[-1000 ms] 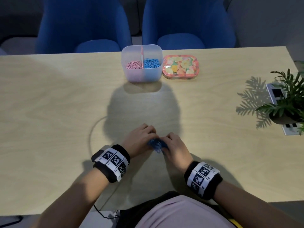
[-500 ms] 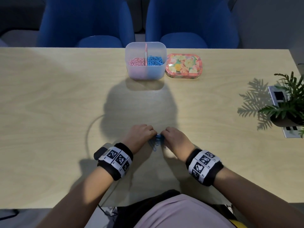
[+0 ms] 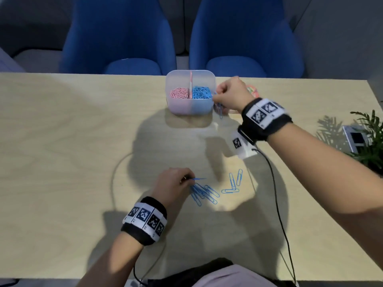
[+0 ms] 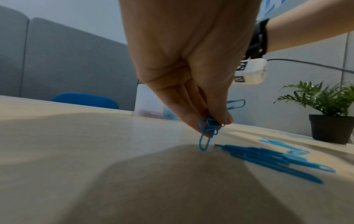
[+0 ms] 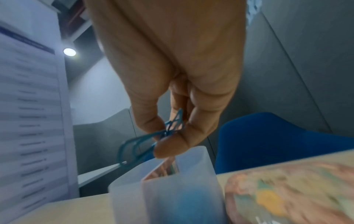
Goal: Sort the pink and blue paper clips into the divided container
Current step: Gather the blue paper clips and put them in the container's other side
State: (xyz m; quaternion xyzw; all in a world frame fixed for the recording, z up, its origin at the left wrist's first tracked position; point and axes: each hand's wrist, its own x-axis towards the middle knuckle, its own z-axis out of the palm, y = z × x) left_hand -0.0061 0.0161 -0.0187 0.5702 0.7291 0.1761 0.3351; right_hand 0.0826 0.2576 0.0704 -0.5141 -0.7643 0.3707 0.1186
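Bare table point(image 3: 72, 152) left of divided container point(image 3: 189, 108), floral tin point(image 3: 253, 91) touching its right, potted plant point(image 3: 371, 146) far right

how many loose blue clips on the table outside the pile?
3, all right of the pile: left clip and right clip side by side, third clip crosswise at their near ends. Clips within the pile overlap, so some may be hidden.

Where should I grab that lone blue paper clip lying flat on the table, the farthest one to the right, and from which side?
Pinch the lone blue clip across its two long wires, near a rounded end, coming straight down from above. It lies flat on the table, so there is nothing to get under. It lies apart from the clips beside it, so fingertips should fit on both sides, probably easiest if you tip one end up first.
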